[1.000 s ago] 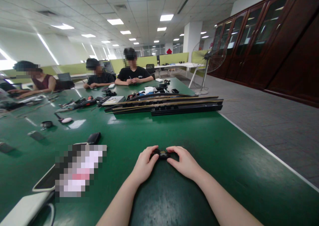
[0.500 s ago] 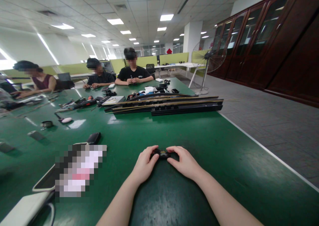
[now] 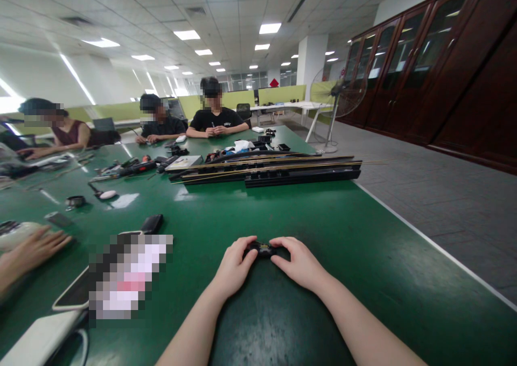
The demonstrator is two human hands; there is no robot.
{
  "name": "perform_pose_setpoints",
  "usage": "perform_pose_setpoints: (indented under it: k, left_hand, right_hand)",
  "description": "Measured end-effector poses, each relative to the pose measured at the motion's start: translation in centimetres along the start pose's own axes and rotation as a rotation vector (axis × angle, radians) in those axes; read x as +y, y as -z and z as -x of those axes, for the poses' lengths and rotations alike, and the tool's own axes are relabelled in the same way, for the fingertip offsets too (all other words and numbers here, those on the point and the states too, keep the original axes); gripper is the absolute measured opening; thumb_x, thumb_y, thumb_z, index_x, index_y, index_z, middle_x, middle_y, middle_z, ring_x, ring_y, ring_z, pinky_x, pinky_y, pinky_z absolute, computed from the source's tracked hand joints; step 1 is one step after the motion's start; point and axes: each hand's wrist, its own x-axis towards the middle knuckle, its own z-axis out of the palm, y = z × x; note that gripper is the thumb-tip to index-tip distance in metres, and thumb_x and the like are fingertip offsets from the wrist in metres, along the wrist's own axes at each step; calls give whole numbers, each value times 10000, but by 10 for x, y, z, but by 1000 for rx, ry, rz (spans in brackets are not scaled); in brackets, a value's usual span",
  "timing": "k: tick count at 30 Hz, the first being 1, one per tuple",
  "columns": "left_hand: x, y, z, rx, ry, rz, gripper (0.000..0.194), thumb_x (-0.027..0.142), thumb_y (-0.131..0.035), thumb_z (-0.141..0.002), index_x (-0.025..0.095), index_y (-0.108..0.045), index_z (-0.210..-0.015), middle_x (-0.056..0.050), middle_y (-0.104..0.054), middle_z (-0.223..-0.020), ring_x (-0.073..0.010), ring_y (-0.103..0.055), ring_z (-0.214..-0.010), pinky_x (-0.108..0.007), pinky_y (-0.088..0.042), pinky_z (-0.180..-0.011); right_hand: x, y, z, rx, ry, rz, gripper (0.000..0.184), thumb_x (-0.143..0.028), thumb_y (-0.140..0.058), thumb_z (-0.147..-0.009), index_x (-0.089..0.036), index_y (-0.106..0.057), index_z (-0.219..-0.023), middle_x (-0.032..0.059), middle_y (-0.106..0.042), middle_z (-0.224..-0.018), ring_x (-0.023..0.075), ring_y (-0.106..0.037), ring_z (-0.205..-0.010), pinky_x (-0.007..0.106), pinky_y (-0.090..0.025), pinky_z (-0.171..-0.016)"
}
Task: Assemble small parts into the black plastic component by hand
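Note:
Both my hands rest on the green table (image 3: 331, 220), close in front of me. Between them sits a small black part (image 3: 263, 249) with a bit of gold on it. My left hand (image 3: 235, 265) pinches its left end with curled fingers. My right hand (image 3: 298, 262) grips its right end the same way. The part lies low, at or just above the table top; most of it is hidden by my fingertips.
Long black rails with brass rods (image 3: 274, 169) lie across the table further back. A phone and a blurred-out item (image 3: 125, 274) lie at my left, with a black pouch (image 3: 152, 224). Another person's hand (image 3: 28, 250) reaches in at far left. Three people sit at the far side.
A neighbour's hand has come into view at the far left edge of the table. My own hands and the small part have not moved.

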Motion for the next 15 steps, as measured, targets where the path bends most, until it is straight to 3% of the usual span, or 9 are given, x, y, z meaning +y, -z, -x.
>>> perform_pose_setpoints:
  k: [15]
  left_hand:
    - [3,1,0,-8,-2,-23,337,320,-423,-828,206,-499,-1135,-60,-566,-1123,-177,-505,-1048,-349,-382,-935]
  right_hand:
    - [0,0,0,-3,-5,6,284,-188,-592,-694,-207,-622,-975,50,-651,-979,197,-571,-939,352,-421,-877]
